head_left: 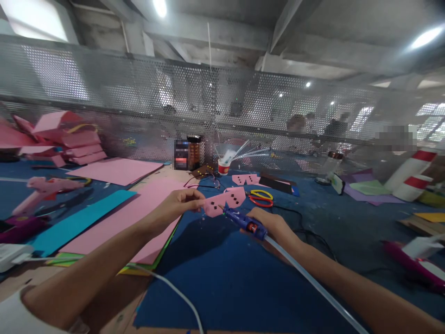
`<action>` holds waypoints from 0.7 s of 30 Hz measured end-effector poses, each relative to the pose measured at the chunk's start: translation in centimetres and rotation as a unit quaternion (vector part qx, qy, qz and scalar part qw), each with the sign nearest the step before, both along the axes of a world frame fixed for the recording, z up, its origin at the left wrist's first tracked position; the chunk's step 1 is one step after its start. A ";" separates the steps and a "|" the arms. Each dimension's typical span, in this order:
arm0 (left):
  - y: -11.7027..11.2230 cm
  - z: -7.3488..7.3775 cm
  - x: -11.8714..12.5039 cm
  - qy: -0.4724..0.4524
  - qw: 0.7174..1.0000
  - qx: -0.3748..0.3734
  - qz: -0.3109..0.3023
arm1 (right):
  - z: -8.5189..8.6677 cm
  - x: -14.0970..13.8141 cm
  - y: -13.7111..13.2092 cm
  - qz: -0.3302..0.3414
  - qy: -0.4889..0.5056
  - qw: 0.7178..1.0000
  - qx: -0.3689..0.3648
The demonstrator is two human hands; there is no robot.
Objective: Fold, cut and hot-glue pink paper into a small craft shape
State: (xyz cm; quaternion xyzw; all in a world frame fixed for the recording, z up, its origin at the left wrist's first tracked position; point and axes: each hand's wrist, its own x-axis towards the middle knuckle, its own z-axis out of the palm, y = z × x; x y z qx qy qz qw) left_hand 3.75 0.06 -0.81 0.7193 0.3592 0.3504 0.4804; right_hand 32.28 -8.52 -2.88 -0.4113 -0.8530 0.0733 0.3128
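Between thumb and fingers, my left hand (187,200) pinches the left end of a small pink paper cutout (222,204) with black squares on it. A notch shows in the cutout's lower edge. My right hand (274,227) is wrapped round a blue glue gun (245,220), and a long clear glue stick (309,278) trails from its back end. The gun's nozzle points at the cutout's middle, close to the notch; whether it touches the paper I cannot tell. Behind lies a similar pink cutout (245,179), beside scissors (261,198) with yellow and red handles.
Pink sheets (153,218) and a blue strip (86,218) lie at left, near a pink glue gun (45,188). Farther back stand a paper cup (224,166) with clear sticks and a dark-lidded jar (195,153). A black cable (309,227) runs at right. Perforated metal panels (243,106) rise behind.
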 end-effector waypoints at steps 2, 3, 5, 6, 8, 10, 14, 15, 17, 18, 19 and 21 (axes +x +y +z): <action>0.2 -0.1 -0.1 -0.005 1.000 -0.005 0.007 | -0.7 -0.3 0.4 -0.023 0.021 0.999 0.012; 0.3 -0.2 -0.2 -0.006 1.000 -0.006 0.013 | -1.0 -0.4 0.6 -0.028 0.027 0.999 0.016; 0.4 -0.4 -0.3 -0.008 1.000 -0.004 0.021 | -1.6 -0.6 0.9 -0.029 0.033 0.999 0.019; 0.5 -0.4 -0.3 -0.006 1.000 -0.001 0.023 | -1.8 -0.7 1.0 -0.029 0.030 0.999 0.018; 0.5 -0.4 -0.3 -0.002 1.000 0.009 0.021 | -2.0 -0.7 0.9 -0.035 0.023 0.999 0.018; 0.3 -0.3 -0.2 0.002 1.000 0.016 0.022 | -2.0 -0.7 0.8 -0.037 0.019 0.999 0.014; 0.1 -0.1 -0.1 0.005 1.000 0.010 0.022 | -1.7 -0.7 0.5 -0.025 0.022 0.999 0.010; 0.1 -0.1 0.0 0.005 1.000 0.009 0.020 | -1.7 -0.7 0.5 -0.025 0.019 0.999 0.012; 0.1 -0.1 0.0 0.005 1.000 0.008 0.016 | -1.7 -0.7 0.5 -0.030 0.013 0.999 0.012; 0.1 -0.1 0.0 0.005 1.000 0.009 0.014 | -1.7 -0.6 0.5 -0.033 0.011 0.999 0.010; 0.0 -0.1 0.0 0.005 1.000 0.010 0.012 | -1.6 -0.6 0.5 -0.034 0.009 0.999 0.007; 0.0 -0.1 0.0 0.005 1.000 0.013 0.012 | -1.4 -0.6 0.3 -0.031 0.012 0.999 0.001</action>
